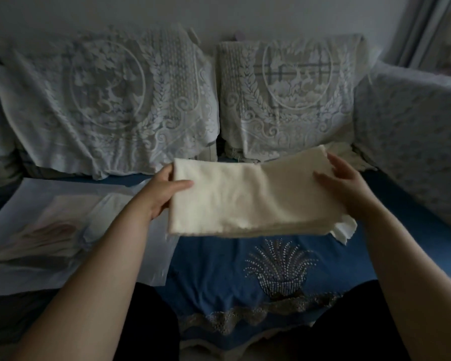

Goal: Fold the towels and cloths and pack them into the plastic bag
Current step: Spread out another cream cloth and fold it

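At the bottom edge, dark-clothed legs (pixel 146 332) are seen at about five and seven o'clock, with the blue sofa cover (pixel 219 272) spread between them; its lace trim (pixel 245 317) runs across the front, and a beaded basket motif (pixel 280 267) is stitched at roughly six o'clock below the hands. Two bare forearms are extended up from the lower corners. At about nine o'clock, the plastic bag (pixel 130 246) is laid flat on the seat, and a stack of folded cloths (pixel 42 241) is seen inside it, touching the bag's lower left part. Near the centre of the view, a folded cream towel (pixel 245 199) is held above the seat. Its left end is gripped by the left hand (pixel 164 191), the thumb being laid over the top face and the other fingers hidden underneath. Its right end is met by the right hand (pixel 341 178), whose fingers are stretched nearly straight against the top and far edge; whether anything is curled beneath cannot be told. A loose white corner (pixel 345 230) is left hanging at about four o'clock from the towel. Farther off, two back cushions draped in lace covers (pixel 110 100) are set at eleven and one o'clock, and a covered armrest (pixel 412 131) is seen at two o'clock.
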The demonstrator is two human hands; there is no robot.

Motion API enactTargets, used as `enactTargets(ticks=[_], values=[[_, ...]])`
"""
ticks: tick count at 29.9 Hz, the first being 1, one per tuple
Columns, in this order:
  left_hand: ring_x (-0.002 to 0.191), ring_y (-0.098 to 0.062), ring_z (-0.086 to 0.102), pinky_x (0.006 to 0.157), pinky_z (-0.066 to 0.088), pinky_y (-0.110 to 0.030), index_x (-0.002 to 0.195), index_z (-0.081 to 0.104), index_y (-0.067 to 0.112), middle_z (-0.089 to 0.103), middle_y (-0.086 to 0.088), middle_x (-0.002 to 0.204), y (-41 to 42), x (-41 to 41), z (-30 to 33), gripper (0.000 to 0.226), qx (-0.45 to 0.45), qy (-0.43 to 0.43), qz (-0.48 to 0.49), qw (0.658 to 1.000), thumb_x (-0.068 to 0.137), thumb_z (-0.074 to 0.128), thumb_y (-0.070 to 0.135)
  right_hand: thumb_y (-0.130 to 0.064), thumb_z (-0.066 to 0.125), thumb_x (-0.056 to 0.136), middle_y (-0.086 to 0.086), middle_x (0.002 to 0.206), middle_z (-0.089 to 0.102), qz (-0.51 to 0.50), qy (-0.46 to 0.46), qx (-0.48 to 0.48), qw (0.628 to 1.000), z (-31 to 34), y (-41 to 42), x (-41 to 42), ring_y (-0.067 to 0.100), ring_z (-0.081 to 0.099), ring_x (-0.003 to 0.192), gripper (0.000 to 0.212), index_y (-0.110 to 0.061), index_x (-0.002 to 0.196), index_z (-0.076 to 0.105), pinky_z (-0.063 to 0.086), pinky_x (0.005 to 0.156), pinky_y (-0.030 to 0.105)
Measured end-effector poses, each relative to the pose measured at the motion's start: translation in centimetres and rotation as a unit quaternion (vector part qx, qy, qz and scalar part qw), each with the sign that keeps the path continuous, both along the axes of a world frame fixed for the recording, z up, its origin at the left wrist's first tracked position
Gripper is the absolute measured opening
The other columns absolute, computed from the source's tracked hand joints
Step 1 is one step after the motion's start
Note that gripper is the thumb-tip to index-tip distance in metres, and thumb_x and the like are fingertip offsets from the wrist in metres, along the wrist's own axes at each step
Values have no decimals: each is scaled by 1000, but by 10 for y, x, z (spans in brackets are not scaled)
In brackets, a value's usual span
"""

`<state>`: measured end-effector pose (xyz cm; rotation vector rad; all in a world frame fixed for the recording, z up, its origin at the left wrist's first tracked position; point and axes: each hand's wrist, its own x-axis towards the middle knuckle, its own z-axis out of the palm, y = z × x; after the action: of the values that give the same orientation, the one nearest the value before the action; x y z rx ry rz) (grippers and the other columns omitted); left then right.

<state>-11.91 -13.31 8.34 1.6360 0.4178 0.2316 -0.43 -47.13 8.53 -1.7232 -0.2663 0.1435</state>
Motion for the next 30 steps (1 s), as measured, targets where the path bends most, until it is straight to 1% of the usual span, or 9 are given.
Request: enactTargets(ticks=[5,13,16,18,20,22,25,27,30], values=[[110,-19,54,87,47,-35,149,21,28,50,-2,136,-39,17,-8,76,174,53,-55,982,86,60,9,5,54,90,6,107,66,48,-21,12,999,-23,79,-13,14,66,62,68,-25,145,29,57,54,29],[109,-24,56,87,49,-35,144,32,19,52,-7,132,-27,19,-40,69,253,117,-9,960,81,57,11,-39,49,94,13,115,63,0,79,-48,996,-85,133,-35,21,64,90,48,-6,128,47,55,84,42],[108,-24,59,89,53,-39,144,36,17,55,-8,131,-21,27,-37,66,196,99,-20,975,83,61,11,-64,35,85,8,120,62,169,208,92,959,-78,144,-43,25,63,104,64,-16,126,47,52,90,44],[104,-24,61,84,56,-38,146,33,14,54,-12,131,-36,30,-33,60,51,76,-84,992,91,57,9,-68,33,77,8,114,67,250,240,137,928,-69,153,-43,26,65,105,69,-19,120,55,51,90,46],[105,-24,62,81,57,-35,139,42,11,54,-16,130,-51,34,-30,42,-107,66,-155,980,97,48,9,-52,47,87,15,107,68,214,215,132,944,-68,158,-32,28,68,96,54,-12,121,57,54,83,43],[114,-26,58,80,58,-35,123,55,14,53,-11,132,-52,36,-32,26,-144,60,-191,969,99,45,14,-25,58,91,16,97,66,89,201,70,973,-77,153,-13,30,65,86,39,0,122,55,54,80,44],[111,-19,59,82,56,-35,107,61,23,60,0,122,-28,32,-46,16,139,67,-108,982,98,48,26,-22,58,90,17,108,62,-31,202,-119,972,-110,131,16,34,58,103,45,2,128,51,48,90,45],[114,-23,54,90,48,-38,117,57,23,58,-3,123,-5,24,-62,25,411,107,-4,905,94,52,33,-36,52,92,20,128,55,-59,188,-258,946,-131,123,21,37,52,115,54,-2,133,45,43,95,42],[124,-33,35,95,38,-42,141,30,20,36,-12,139,14,11,-83,66,567,230,29,790,88,54,50,-49,56,86,23,139,44,-79,213,-299,927,-150,125,20,39,47,123,77,-1,140,32,40,101,43]])
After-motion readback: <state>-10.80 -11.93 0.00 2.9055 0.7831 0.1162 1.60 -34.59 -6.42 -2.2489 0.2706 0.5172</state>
